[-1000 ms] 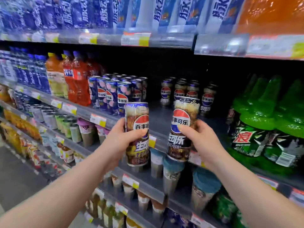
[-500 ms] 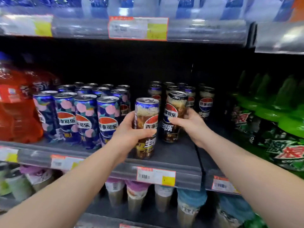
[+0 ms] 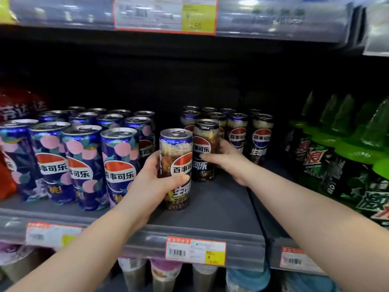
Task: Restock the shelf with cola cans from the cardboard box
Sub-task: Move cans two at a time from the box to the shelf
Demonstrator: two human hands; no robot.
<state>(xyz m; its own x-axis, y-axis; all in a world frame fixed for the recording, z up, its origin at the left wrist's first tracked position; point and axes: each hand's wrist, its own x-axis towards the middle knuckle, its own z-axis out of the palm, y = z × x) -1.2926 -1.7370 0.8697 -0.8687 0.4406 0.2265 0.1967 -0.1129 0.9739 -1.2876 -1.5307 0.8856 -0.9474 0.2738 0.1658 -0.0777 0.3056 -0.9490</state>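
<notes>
My left hand (image 3: pixel 147 182) grips a tall brown cola can (image 3: pixel 176 157) upright, its base at the grey shelf (image 3: pixel 221 209) near the front. My right hand (image 3: pixel 227 159) holds a second dark cola can (image 3: pixel 205 144) standing further back on the shelf, just in front of a group of matching dark cola cans (image 3: pixel 237 131). The two held cans are close together, almost touching. The cardboard box is not in view.
Blue cola cans with pink spots (image 3: pixel 84 157) fill the shelf to the left. Green bottles (image 3: pixel 347 157) stand to the right beyond a divider. Bare shelf lies in front of the dark cans. Price tags (image 3: pixel 195 250) line the shelf edge; cups sit on the shelf below.
Both hands have carried their cans forward from in front of the shelf onto it. The right can has gone deeper toward the back group; the view has closed in.
</notes>
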